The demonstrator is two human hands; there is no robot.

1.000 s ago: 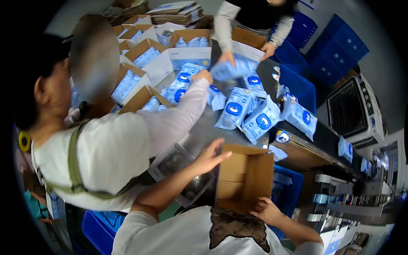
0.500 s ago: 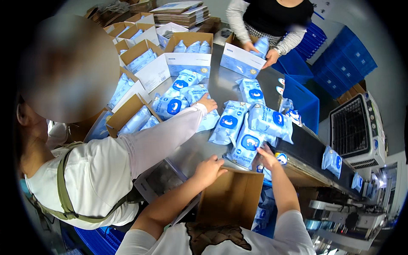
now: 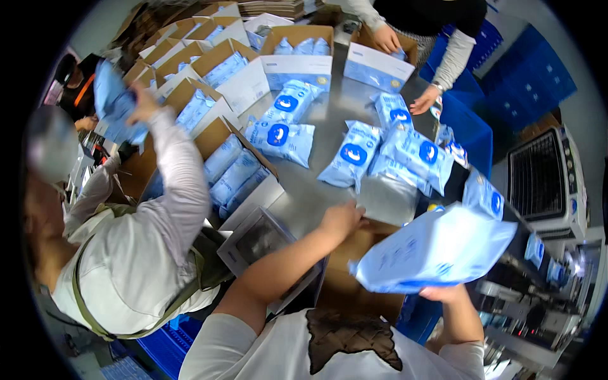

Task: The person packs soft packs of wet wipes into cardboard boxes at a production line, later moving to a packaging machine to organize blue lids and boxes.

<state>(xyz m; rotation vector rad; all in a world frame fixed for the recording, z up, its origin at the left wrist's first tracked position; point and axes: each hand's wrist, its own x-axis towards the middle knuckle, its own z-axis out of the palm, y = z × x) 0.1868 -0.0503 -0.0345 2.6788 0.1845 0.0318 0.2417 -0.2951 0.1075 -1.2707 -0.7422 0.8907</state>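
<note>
A light blue soft pack of wipes [image 3: 437,247] is tilted up in my right hand [image 3: 444,294], which grips it from below. The pack hides most of those fingers. Under and left of it stands an open cardboard box [image 3: 354,288], with nothing seen inside its visible part. My left hand [image 3: 342,220] is closed at the box's far left rim, fingers curled over the edge. Beyond the box, several wipes packs [image 3: 415,158] lie heaped on the metal table [image 3: 310,196], and one pack [image 3: 353,154] rests just left of the heap.
A co-worker on the left [image 3: 133,253] lifts wipes packs. Another person's hand [image 3: 425,100] reaches toward the heap from the far side. Filled boxes [image 3: 237,88] line the table's left. At right, a conveyor belt [image 3: 516,247] carries packs; a blue bin [image 3: 472,136] and an air cooler [image 3: 541,183] stand beyond.
My right hand has taken a wipes pack from the heap and brought it over the box. The left co-worker has lifted packs away leftward. The far person's hand has left the box.
</note>
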